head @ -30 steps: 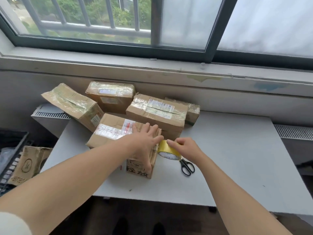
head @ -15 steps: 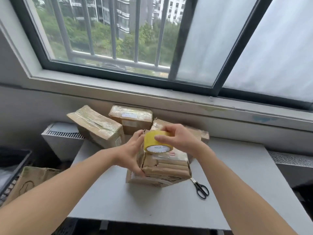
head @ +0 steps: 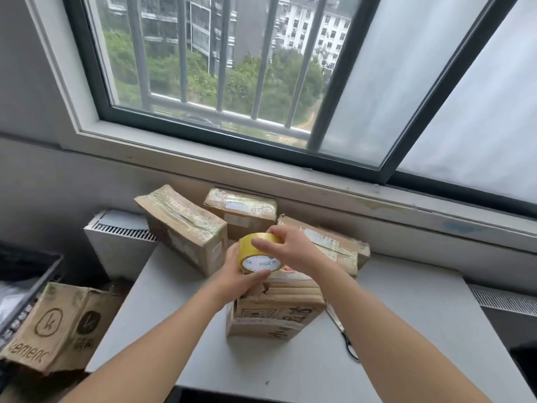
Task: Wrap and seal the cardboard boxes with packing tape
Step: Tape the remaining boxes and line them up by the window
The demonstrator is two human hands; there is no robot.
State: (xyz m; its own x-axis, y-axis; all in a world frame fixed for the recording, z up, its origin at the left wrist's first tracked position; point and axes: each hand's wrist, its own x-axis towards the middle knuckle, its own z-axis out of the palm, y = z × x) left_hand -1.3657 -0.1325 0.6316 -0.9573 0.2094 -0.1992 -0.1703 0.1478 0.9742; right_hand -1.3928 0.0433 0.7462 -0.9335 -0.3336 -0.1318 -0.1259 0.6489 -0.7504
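A yellow roll of packing tape [head: 258,255] with a white printed core is held above a cardboard box [head: 276,309] that stands on end on the grey table [head: 180,330]. My left hand [head: 238,279] grips the roll from below and the left. My right hand [head: 290,248] grips it from above, fingers curled over its rim. Three taped boxes lie behind: a tilted one [head: 186,228] at left, one [head: 241,210] against the wall, and one [head: 334,245] at right, partly hidden by my right hand.
Black-handled scissors [head: 344,335] lie on the table right of the upright box, partly under my right forearm. A printed carton [head: 58,324] and a dark crate [head: 20,274] sit on the floor at left. A window sill runs behind the boxes.
Both hands have lifted the tape roll off the table to above the box, which now stands on end nearer to me. My left hand moved from the box to the roll. The view has tilted upward.
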